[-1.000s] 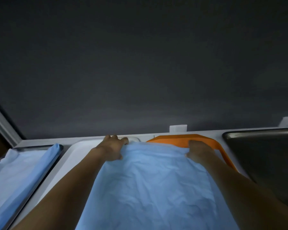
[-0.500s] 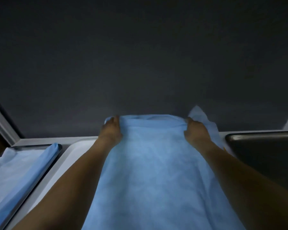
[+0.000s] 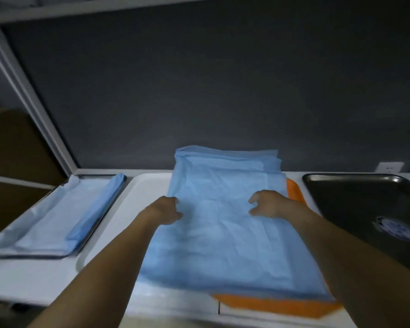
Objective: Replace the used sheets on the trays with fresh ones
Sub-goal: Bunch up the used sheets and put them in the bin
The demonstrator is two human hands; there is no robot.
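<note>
A light blue sheet (image 3: 223,233) lies spread over an orange tray (image 3: 277,306), which sits on a larger white tray (image 3: 137,200). The sheet's far end is bunched in folds against the dark wall. My left hand (image 3: 165,210) rests at the sheet's left edge, fingers loosely curled. My right hand (image 3: 269,204) rests on the sheet near its right side, also loosely curled, and grips nothing that I can see. Orange rim shows at the front and at the far right (image 3: 294,190).
To the left stands a metal tray (image 3: 64,254) lined with a pale blue sheet (image 3: 57,216). On the right is a bare dark metal tray (image 3: 355,200) with a round label (image 3: 395,228). All stand on a white counter (image 3: 21,278) against the dark wall.
Both hands let go of the sheet's lifted far end and drew back toward me to mid-sheet. The sheet now lies down over the orange tray. The view has tilted down.
</note>
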